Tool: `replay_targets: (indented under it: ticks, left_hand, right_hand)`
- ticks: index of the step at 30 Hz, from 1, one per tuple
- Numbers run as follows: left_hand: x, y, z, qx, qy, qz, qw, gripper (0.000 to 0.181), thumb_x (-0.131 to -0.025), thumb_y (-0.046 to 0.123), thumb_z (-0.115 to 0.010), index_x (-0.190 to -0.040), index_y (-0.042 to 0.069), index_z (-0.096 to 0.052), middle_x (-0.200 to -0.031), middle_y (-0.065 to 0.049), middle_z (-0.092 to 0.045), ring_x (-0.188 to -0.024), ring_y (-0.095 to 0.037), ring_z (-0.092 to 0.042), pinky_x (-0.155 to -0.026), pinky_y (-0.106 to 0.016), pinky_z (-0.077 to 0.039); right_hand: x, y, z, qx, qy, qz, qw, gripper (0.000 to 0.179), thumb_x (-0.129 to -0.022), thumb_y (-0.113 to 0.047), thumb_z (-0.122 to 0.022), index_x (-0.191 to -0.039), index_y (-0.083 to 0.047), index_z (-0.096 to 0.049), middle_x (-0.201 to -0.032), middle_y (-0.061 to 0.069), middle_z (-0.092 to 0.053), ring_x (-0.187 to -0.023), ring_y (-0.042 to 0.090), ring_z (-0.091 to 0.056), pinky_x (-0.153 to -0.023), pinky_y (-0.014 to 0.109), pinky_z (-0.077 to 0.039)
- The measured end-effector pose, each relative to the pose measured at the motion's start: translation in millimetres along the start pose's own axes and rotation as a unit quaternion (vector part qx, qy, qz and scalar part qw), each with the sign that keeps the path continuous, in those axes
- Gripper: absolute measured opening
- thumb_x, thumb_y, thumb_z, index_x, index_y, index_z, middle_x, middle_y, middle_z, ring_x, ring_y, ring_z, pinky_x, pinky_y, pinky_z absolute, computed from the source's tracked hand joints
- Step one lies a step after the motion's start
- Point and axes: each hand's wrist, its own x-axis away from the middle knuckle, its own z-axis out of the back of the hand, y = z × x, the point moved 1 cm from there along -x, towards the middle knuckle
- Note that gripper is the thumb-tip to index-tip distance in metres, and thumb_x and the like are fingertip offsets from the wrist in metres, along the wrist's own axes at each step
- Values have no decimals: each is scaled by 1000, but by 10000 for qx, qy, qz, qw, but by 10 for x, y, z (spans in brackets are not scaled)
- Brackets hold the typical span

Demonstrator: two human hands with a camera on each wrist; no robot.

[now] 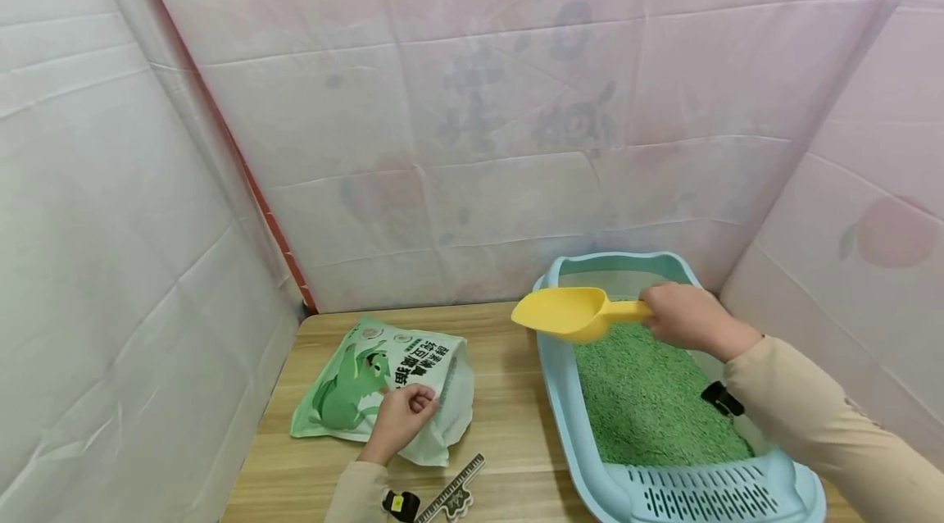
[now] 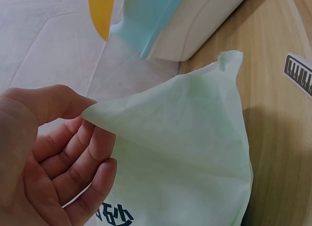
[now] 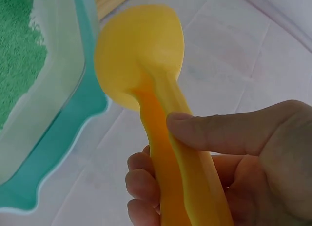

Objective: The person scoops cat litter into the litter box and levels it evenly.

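Observation:
My right hand [image 1: 686, 316] grips the handle of a yellow scoop [image 1: 564, 310], its fingers wrapped round it and the thumb along the top in the right wrist view. The scoop is over the far left rim of a light-blue litter box [image 1: 558, 400], its bowl pointing left; no litter shows in it. Green cat litter [image 1: 649, 392] covers the box floor. On the left, my left hand [image 1: 401, 420] pinches the edge of a green-and-white cat litter bag [image 2: 180, 133] between thumb and forefinger. The bag lies on the table, a cartoon cat printed on its front.
A ruler-like flat piece with a cartoon figure [image 1: 457, 498] lies on the wooden table [image 1: 509, 433] near the front, beside my left wrist. White printed sheeting [image 1: 472, 203] walls the back and both sides. A slotted step [image 1: 708, 498] forms the box's near end.

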Motion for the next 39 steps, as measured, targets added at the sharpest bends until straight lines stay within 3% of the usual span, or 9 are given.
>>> replay_targets:
  ticks: [8, 20, 31, 39]
  left_hand:
    - [-4, -2, 1, 7, 32, -3, 10000, 4, -84, 6, -69, -86, 3, -68, -75, -5, -67, -63, 7, -50, -59, -16, -48]
    - [3, -24, 9, -20, 28, -30, 10000, 5, -85, 7, -69, -86, 3, -69, -74, -5, -67, -63, 6, -51, -59, -16, -48]
    - [4, -23, 7, 1, 8, -41, 10000, 5, -85, 7, -69, -86, 2, -69, -74, -4, -67, -63, 7, -50, -60, -15, -48]
    - [9, -15, 15, 9, 21, -42, 10000, 4, -84, 6, -69, -86, 2, -69, -75, -4, -67, -63, 7, -51, -60, -15, -49]
  right_hand:
    - [-198, -247, -128, 87, -158, 13, 9998, 7, -79, -6, -65, -76, -3, -59, -67, 5, -58, -56, 16, -48, -51, 31, -45]
    - [-431, -698, -467, 43, -257, -304, 9992, 9, -76, -1, -63, -70, -4, -57, -64, 6, -55, -55, 18, -48, -47, 32, -46]
    - [-634, -903, -776, -187, -435, -744, 9961, 8, -81, -1, -61, -73, -2, -59, -63, 9, -57, -55, 21, -54, -48, 32, -47]
    - [-735, -1023, -1052, -95, -564, -1074, 9926, 10, -81, -9, -69, -79, -2, -62, -72, 11, -61, -62, 22, -58, -53, 37, -52]
